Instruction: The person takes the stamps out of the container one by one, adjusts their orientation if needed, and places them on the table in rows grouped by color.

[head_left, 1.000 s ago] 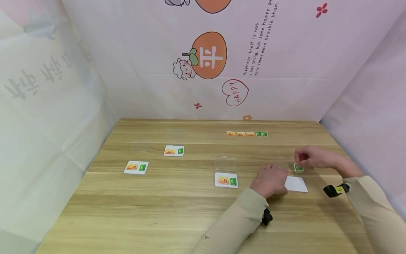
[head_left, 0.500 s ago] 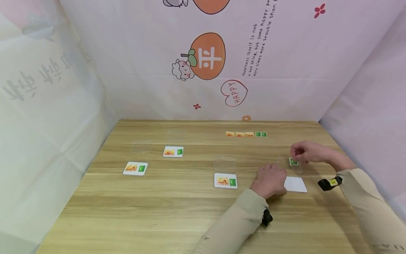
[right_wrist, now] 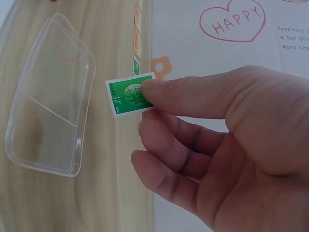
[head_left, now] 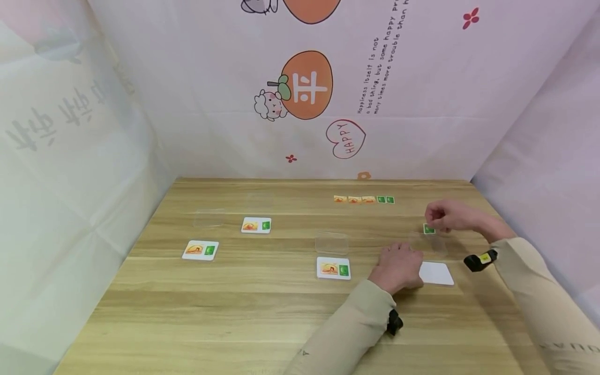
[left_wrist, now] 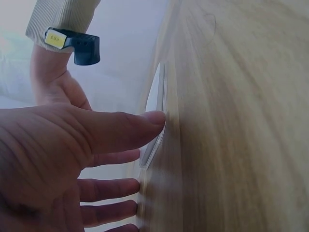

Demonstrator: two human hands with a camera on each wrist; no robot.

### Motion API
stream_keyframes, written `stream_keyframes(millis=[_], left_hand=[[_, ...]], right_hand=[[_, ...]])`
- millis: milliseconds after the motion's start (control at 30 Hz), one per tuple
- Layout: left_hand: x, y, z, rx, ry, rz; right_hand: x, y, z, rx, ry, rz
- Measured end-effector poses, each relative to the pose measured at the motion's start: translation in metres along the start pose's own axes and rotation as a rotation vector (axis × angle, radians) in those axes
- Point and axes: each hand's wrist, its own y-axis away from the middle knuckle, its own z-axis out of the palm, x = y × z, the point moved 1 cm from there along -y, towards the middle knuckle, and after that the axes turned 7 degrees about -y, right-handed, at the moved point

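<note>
My right hand (head_left: 452, 214) pinches a green postage stamp (right_wrist: 126, 95) between thumb and forefinger, above the table at the right. The stamp has a white perforated border, a globe design and a "10" printed on it. My left hand (head_left: 398, 268) rests at the left end of a thin white rectangle (head_left: 437, 273) in a clear case. Its thumb touches the edge in the left wrist view, and its fingers reach out straight beyond. Between the hands and below the stamp lies a clear plastic lid (right_wrist: 50, 96), faint in the head view.
Three orange stamps (head_left: 354, 200) and two green stamps (head_left: 386, 200) lie in a row at the back. White cards bearing an orange and a green stamp stand at the front centre (head_left: 333, 268), left (head_left: 200, 250) and back left (head_left: 256, 225). Clear lids (head_left: 331, 243) lie behind them.
My right hand has lifted the green stamp and carried it back and slightly left, off the area of the clear lid. The left hand has stayed at the white rectangle.
</note>
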Motion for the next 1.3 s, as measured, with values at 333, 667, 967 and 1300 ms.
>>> stream_keyframes(millis=[333,667,967,1300], left_hand=[[0.003,-0.001,0.000,-0.025,0.011,-0.022],[0.004,-0.002,0.000,-0.029,0.001,-0.021],[0.005,0.000,0.000,-0.032,-0.009,-0.031],[0.004,-0.001,0.001,-0.013,-0.005,-0.019]], right_hand=[[-0.003,-0.015,-0.002,-0.004,-0.006,-0.011],[0.004,-0.025,-0.004,-0.005,-0.013,-0.007],[0.014,-0.035,-0.002,0.020,-0.032,0.003],[0.016,-0.048,-0.003,0.073,-0.026,0.021]])
